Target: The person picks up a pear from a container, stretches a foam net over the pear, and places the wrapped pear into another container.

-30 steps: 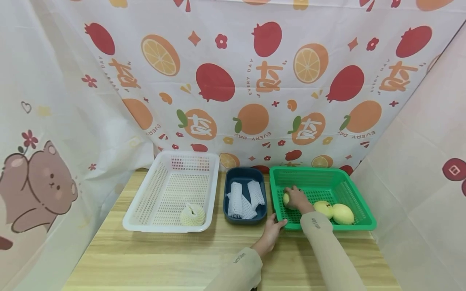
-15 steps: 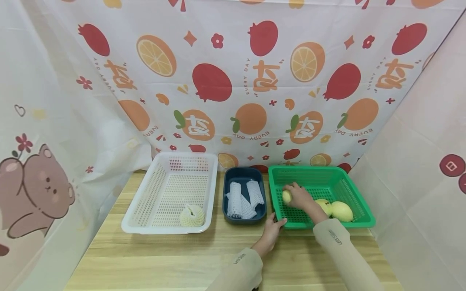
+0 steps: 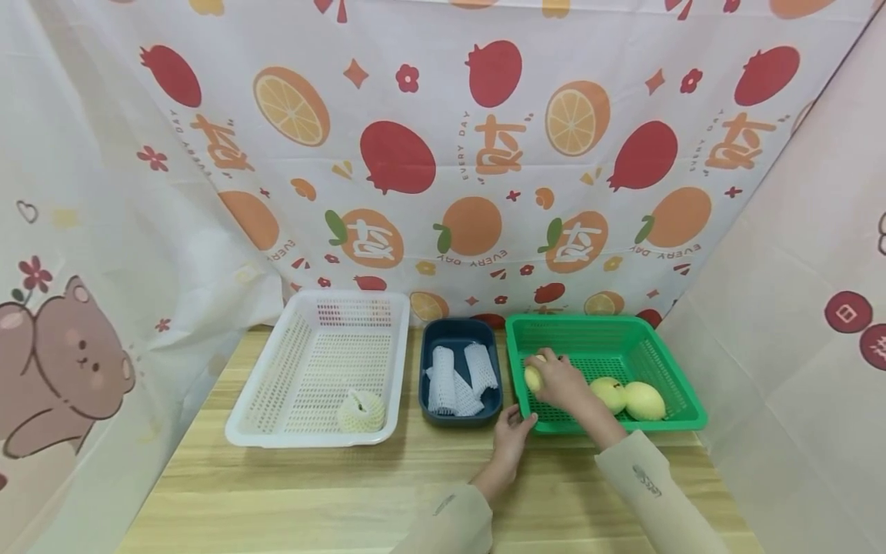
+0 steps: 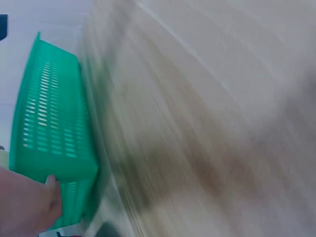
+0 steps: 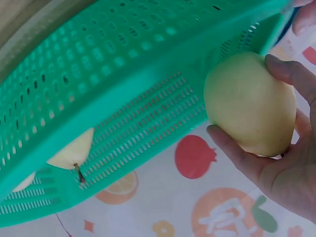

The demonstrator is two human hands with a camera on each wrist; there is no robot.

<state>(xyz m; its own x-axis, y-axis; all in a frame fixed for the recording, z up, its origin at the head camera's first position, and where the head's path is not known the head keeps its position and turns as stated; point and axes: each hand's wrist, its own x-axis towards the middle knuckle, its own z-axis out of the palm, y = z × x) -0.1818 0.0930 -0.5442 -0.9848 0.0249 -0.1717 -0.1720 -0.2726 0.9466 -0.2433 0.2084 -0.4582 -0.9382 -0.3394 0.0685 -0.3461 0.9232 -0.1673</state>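
In the head view my right hand (image 3: 561, 385) reaches into the left part of a green basket (image 3: 574, 332) and grips a pale yellow pear (image 3: 533, 378). The right wrist view has this pear (image 5: 249, 103) between thumb and curled fingers, its stem toward the palm. Two more pears, one nearer (image 3: 607, 395) and one farther right (image 3: 645, 401), lie in the basket. My left hand (image 3: 508, 438) holds the basket's front left corner. Its thumb lies on the green wall (image 4: 54, 163) in the left wrist view, where the other fingers are mostly hidden.
Left of the green basket stands a dark blue tray (image 3: 425, 408) with several white foam net sleeves (image 3: 444, 381). Farther left, a white basket (image 3: 238, 415) holds a pear in a foam net (image 3: 361, 412). Printed cloth (image 3: 443, 177) hangs behind the wooden table (image 3: 311, 492).
My right hand has shifted slightly left with the pear and turned, so more of the other two pears shows. My left hand stays at the basket's corner. The head view has panned slightly right.
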